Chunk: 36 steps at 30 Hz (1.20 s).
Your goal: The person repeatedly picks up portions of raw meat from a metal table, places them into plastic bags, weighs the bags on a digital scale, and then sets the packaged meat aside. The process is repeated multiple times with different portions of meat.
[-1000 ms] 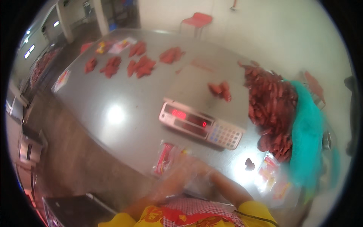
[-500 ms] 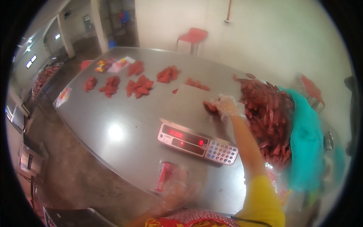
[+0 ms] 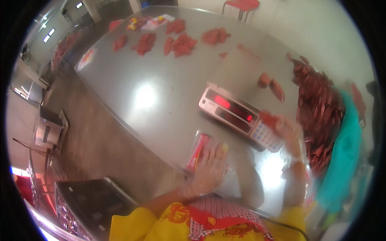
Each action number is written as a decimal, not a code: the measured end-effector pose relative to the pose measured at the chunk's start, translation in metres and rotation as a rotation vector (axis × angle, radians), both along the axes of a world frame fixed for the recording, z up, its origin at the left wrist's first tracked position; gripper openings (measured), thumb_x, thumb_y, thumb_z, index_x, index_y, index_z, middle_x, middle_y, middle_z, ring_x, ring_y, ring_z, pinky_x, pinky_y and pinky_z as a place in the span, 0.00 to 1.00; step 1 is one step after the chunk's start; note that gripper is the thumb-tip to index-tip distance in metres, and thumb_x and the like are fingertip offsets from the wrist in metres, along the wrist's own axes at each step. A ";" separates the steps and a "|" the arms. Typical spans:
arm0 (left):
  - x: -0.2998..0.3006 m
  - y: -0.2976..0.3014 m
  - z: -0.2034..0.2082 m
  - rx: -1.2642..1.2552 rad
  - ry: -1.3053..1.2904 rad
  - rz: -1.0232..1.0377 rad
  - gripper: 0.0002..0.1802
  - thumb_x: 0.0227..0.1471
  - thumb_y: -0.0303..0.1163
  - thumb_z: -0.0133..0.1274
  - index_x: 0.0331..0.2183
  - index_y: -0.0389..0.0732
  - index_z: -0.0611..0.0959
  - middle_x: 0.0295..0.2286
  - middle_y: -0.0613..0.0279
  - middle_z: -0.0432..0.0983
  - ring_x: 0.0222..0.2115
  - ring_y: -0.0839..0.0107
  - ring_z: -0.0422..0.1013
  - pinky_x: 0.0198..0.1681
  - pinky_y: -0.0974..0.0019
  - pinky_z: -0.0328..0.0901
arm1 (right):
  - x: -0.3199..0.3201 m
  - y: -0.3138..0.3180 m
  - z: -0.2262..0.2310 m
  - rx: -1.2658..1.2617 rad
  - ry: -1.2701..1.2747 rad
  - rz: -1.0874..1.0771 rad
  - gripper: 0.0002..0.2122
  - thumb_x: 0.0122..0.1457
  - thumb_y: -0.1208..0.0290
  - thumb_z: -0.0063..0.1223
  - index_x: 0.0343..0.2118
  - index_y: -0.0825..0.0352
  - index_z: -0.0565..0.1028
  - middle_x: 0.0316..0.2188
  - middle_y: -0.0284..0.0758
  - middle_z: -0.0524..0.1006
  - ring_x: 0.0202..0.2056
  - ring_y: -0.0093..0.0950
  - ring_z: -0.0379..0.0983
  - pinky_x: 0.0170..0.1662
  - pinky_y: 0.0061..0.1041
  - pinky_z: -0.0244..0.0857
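My left hand (image 3: 211, 166), in a clear plastic glove, lies with fingers stretched out flat on a clear plastic packet (image 3: 198, 150) with a red label, near the table's front edge. My right hand (image 3: 290, 134), gloved too and smeared by motion, is closed on red sausages (image 3: 267, 119) above the right end of the scale (image 3: 241, 116). The scale has a lit red display and a keypad. Behind it, a few short red sausages (image 3: 272, 86) rest on the flat weighing plate (image 3: 235, 72).
A large heap of dark red sausages (image 3: 317, 96) covers the table's right side, beside a teal cloth or sack (image 3: 345, 154). Several small sausage piles (image 3: 181, 45) and printed packets (image 3: 138, 23) lie along the far side of the metal table (image 3: 124, 76). A red stool (image 3: 242, 5) stands behind it.
My right hand has come back from the weighing plate toward me, carrying red sausages, while others stay on the plate. My left hand now lies flat on the packet. The view has shifted.
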<state>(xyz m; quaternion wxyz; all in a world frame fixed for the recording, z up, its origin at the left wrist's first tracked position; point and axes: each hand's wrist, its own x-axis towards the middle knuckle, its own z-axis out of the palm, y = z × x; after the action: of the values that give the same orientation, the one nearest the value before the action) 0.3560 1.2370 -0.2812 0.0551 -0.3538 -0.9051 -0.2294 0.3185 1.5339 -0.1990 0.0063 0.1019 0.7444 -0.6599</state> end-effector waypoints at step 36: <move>-0.001 -0.011 0.025 0.275 -0.639 0.005 0.38 0.58 0.44 0.50 0.59 0.26 0.62 0.59 0.31 0.57 0.63 0.35 0.50 0.67 0.45 0.44 | -0.138 0.064 0.002 0.918 -0.021 0.171 0.23 0.47 0.53 0.63 0.35 0.70 0.80 0.29 0.50 0.80 0.29 0.46 0.76 0.35 0.39 0.68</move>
<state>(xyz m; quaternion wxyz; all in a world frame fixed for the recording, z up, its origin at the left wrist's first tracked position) 0.3551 1.2259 -0.2558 -0.1833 -0.2511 -0.8380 -0.4485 0.1807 1.5983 -0.1972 0.0225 0.0390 0.9650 -0.2582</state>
